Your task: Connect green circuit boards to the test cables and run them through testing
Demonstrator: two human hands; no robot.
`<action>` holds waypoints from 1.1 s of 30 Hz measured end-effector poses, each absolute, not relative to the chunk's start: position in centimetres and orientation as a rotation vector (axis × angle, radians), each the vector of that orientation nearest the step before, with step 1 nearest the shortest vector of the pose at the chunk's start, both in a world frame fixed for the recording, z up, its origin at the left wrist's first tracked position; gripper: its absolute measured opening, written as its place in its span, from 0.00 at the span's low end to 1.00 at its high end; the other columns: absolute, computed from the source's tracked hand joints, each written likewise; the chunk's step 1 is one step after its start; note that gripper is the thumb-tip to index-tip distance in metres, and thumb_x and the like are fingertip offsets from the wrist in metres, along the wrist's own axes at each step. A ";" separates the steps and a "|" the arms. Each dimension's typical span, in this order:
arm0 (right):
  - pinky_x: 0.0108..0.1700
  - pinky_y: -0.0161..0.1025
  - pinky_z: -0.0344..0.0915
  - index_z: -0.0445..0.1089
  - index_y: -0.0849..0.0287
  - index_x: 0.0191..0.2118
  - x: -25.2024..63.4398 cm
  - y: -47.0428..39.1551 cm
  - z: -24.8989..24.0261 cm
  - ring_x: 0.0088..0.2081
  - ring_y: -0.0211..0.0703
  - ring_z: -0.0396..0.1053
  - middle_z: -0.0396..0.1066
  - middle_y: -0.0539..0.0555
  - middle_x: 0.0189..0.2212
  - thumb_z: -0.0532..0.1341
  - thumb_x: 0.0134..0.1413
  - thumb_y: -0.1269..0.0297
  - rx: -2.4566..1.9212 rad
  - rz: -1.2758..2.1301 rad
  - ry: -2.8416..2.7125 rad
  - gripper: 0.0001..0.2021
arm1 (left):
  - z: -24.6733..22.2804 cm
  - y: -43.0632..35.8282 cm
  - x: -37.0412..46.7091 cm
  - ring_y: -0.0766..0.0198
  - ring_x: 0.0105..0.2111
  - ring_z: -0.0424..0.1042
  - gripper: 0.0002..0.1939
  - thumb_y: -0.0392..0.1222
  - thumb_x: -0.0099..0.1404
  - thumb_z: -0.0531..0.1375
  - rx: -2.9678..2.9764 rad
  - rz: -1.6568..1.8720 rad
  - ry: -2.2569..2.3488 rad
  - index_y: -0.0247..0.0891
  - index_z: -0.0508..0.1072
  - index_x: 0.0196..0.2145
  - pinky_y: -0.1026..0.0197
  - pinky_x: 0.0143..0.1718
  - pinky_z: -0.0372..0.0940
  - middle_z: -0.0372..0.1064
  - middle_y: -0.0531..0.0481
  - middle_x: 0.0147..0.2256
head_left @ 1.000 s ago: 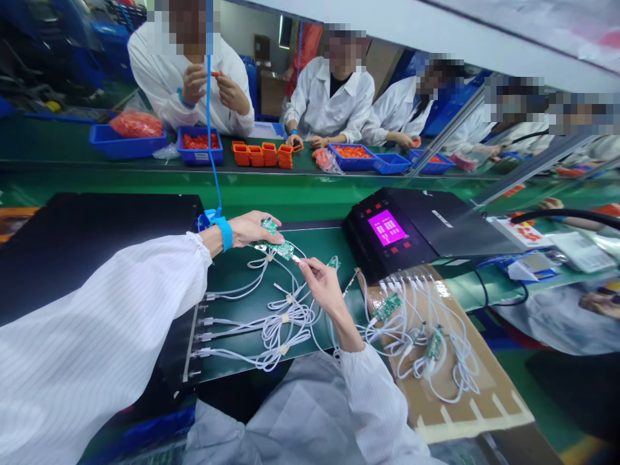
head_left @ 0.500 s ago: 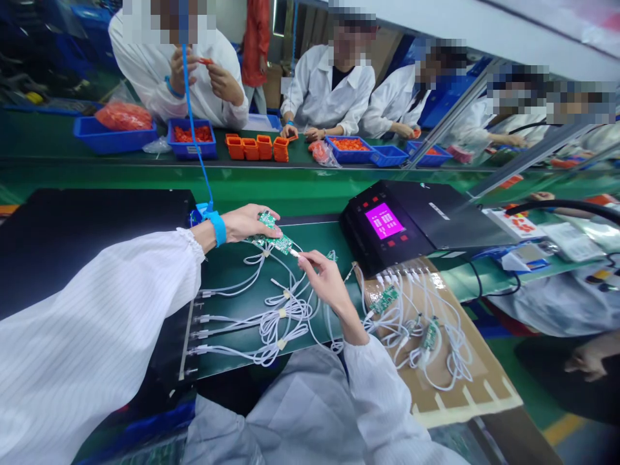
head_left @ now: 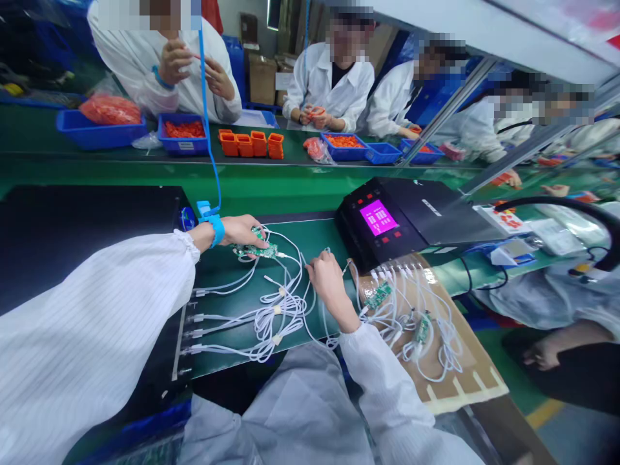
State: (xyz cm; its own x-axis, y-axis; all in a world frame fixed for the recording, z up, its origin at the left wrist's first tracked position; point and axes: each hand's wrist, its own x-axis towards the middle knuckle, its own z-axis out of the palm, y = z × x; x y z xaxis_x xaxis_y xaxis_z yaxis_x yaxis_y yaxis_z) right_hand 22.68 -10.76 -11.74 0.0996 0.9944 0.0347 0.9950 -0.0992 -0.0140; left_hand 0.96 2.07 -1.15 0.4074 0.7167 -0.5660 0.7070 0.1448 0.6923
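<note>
Honestly, if you're hoping to read anything from where I'm standing, good luck. The screen (head_left: 379,217) on the black machine (head_left: 411,223) is bright magenta with rows of blocky white characters, all too small to make out. Same deal with the pale label strip (head_left: 431,206) on its casing, and the white sticker (head_left: 185,145) on the blue bin (head_left: 167,148) across the way is just a blur.

Left hand (head_left: 235,230), blue band on the wrist, is gripping a green circuit board (head_left: 256,251) above the tabletop (head_left: 316,236), white cable plugged into its right end. Right hand (head_left: 327,279) has its fingers bunched by another green board (head_left: 328,250); can't tell if it's holding anything. White cables (head_left: 278,320) lie coiled between the arms, and more boards (head_left: 378,295) sit among wires on the cardboard (head_left: 469,355).
</note>
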 end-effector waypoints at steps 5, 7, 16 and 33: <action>0.51 0.50 0.68 0.79 0.66 0.37 22.4 -10.1 -11.9 0.49 0.61 0.71 0.74 0.69 0.42 0.55 0.68 0.71 -2.316 -0.013 -2.163 0.14 | -1.2 2.5 0.5 0.62 0.27 0.77 0.14 0.46 0.60 0.73 1.590 -0.306 1.327 0.36 0.75 0.35 0.64 0.32 0.69 0.76 0.49 0.27; 0.51 0.52 0.68 0.78 0.65 0.36 22.5 -10.5 -12.0 0.47 0.61 0.70 0.73 0.68 0.41 0.54 0.68 0.73 -2.262 -0.038 -2.133 0.14 | -1.2 2.6 0.5 0.62 0.27 0.76 0.12 0.46 0.64 0.70 1.583 -0.326 1.309 0.35 0.75 0.35 0.63 0.33 0.70 0.75 0.48 0.26; 0.50 0.50 0.71 0.66 0.60 0.47 21.0 -14.2 -10.8 0.47 0.53 0.73 0.73 0.63 0.44 0.51 0.73 0.65 -1.619 0.094 -1.750 0.08 | -0.3 2.0 0.9 0.70 0.30 0.70 0.05 0.37 0.71 0.63 1.441 -0.125 1.141 0.32 0.75 0.39 0.65 0.40 0.71 0.73 0.53 0.30; 0.36 0.38 0.68 0.77 0.59 0.47 14.1 -12.5 -10.6 0.28 0.39 0.67 0.66 0.50 0.27 0.57 0.70 0.70 -1.240 0.198 -1.812 0.11 | -2.5 3.3 0.4 0.53 0.37 0.81 0.33 0.54 0.46 0.79 1.889 -0.419 1.299 0.36 0.81 0.48 0.60 0.40 0.73 0.81 0.44 0.33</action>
